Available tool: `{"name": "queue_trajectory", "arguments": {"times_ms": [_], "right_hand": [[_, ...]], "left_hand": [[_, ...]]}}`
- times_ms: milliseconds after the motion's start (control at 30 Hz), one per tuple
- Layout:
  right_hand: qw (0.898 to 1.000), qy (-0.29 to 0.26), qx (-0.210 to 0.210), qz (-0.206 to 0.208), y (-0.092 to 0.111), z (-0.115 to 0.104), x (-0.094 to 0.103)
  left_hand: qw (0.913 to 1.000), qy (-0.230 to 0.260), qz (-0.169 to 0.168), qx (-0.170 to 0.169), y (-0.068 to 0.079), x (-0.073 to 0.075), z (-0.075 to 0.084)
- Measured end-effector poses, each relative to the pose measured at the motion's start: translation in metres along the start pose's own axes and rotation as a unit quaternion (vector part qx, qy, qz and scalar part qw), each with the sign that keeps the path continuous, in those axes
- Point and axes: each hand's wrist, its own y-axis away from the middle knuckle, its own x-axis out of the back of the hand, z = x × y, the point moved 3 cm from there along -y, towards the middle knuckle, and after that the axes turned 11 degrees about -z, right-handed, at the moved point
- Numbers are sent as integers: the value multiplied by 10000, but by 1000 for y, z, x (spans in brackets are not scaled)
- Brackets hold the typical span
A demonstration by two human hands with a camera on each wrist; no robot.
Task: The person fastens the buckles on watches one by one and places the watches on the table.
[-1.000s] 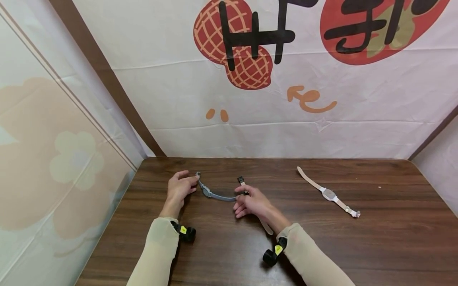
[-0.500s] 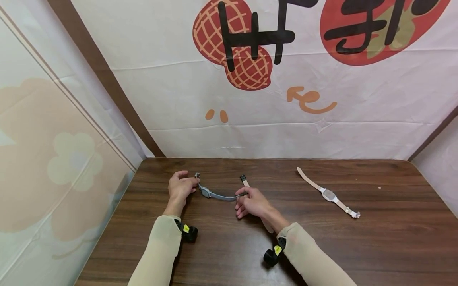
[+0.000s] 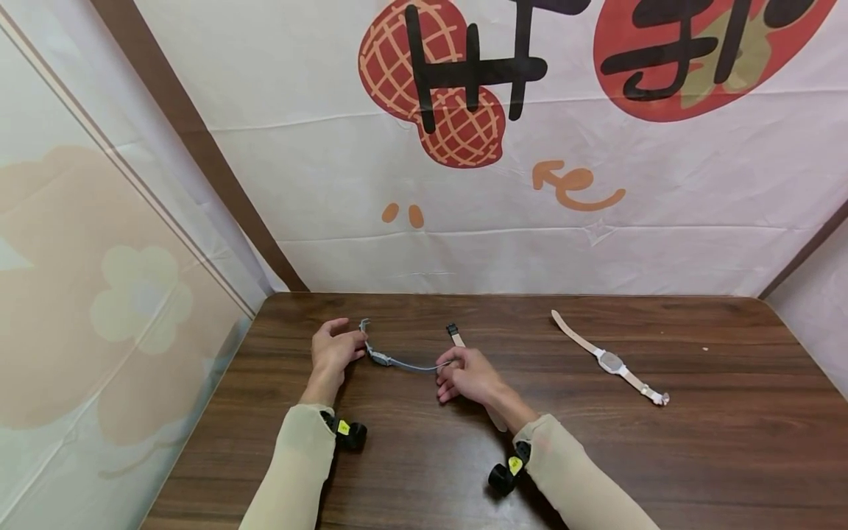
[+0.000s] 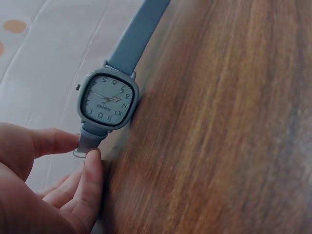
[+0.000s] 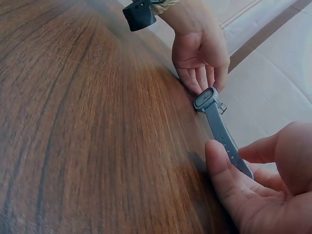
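A light blue wristwatch with a rounded square face is stretched between both hands. My left hand pinches its short strap beside the buckle, thumb against finger. On the other end, my right hand pinches the long holed strap near its tip. The watch face looks nearly edge-on in the head view. Beneath my right hand and wrist lies a second watch with a pale band and dark buckle; the middle of it is hidden.
A white-cased watch with a pale pink strap lies flat on the right of the brown wooden table. A small white speck is farther right. Printed cloth hangs behind the table, with another cloth along the left.
The blue watch has turned from showing its face to nearly edge-on in the head view. Both hands keep hold of its ends and have shifted only slightly.
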Motion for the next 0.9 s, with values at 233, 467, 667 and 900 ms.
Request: {"name": "queue_trajectory", "arguments": {"times_ms": [233,467,667,900], "right_hand": [[9990,-118,327,280,0,2,2],[9973,-89,533,500,4,-3,8],[9961,-183,534,675,12,-7,18],[9901,-579,957,850,23,-12,34]], "left_hand": [[9995,96,-308,47,4,0,-1],[9980,218,-586,-95,7,-1,-4],[9964,402,-712,-240,14,-6,-3],[9923,813,-848,-403,24,-15,-1]]}}
